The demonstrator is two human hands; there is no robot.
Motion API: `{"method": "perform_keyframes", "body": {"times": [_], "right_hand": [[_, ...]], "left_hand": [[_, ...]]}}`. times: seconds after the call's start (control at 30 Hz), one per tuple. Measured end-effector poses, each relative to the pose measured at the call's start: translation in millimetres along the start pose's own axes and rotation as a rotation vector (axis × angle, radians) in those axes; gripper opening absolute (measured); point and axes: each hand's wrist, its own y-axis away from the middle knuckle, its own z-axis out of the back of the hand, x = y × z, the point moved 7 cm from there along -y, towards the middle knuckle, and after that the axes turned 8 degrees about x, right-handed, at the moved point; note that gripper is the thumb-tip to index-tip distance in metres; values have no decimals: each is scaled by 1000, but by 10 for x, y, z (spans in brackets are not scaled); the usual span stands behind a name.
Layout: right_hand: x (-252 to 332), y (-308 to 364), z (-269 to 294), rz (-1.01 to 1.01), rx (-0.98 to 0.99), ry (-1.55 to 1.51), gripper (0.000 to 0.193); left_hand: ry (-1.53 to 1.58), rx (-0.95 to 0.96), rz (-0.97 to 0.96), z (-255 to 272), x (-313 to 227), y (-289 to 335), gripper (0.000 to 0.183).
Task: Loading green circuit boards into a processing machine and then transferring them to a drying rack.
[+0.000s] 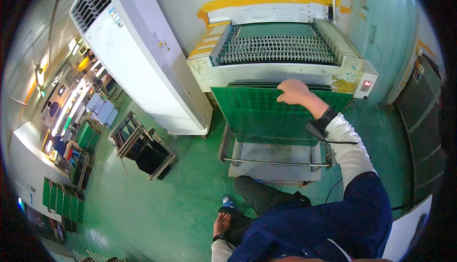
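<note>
My right hand (294, 93) is closed on the top edge of a large green circuit board panel (266, 112), its fingers partly hidden. The panel stands nearly upright in a slotted metal rack (271, 163). Behind it show the dark top edges of several more panels (257, 85). Just beyond stands a machine with a bed of rollers (278, 50) and a flat green panel (276, 29) at the rollers' far end. Low beside my leg, my left hand (222, 224) hangs with its fingers loosely extended, holding nothing that I can see.
A tall white air conditioner (143, 57) stands left of the machine. A rack holding dark panels (145, 145) is on the green floor (190, 195). Further left are a rack of green panels (62, 200) and people at a lit bench. A control box (365, 85) juts from the machine's right side.
</note>
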Motion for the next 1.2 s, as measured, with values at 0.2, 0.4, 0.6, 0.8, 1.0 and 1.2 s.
{"method": "perform_keyframes", "body": {"times": [0.2, 0.4, 0.6, 0.8, 1.0, 1.2], "right_hand": [[-68, 46, 886, 24, -146, 45, 41], [-744, 124, 1315, 64, -221, -1323, 29], [-1150, -144, 863, 228, -368, -2026, 32], [-1251, -662, -51, 150, -141, -2126, 20], [-1236, -852, -743, -37, -297, -2335, 18], [-1410, -979, -1070, -196, -297, -2258, 25]], "left_hand": [[-4, 20, -1, 61, -19, 60, 45], [-16, 13, 34, -9, -56, 70, 45], [-71, -66, 42, -190, -51, 93, 46], [-30, -27, 28, -24, -68, 50, 44], [-66, -86, 51, 36, -61, 68, 43], [-34, -90, 93, 65, -33, -60, 47]]}}
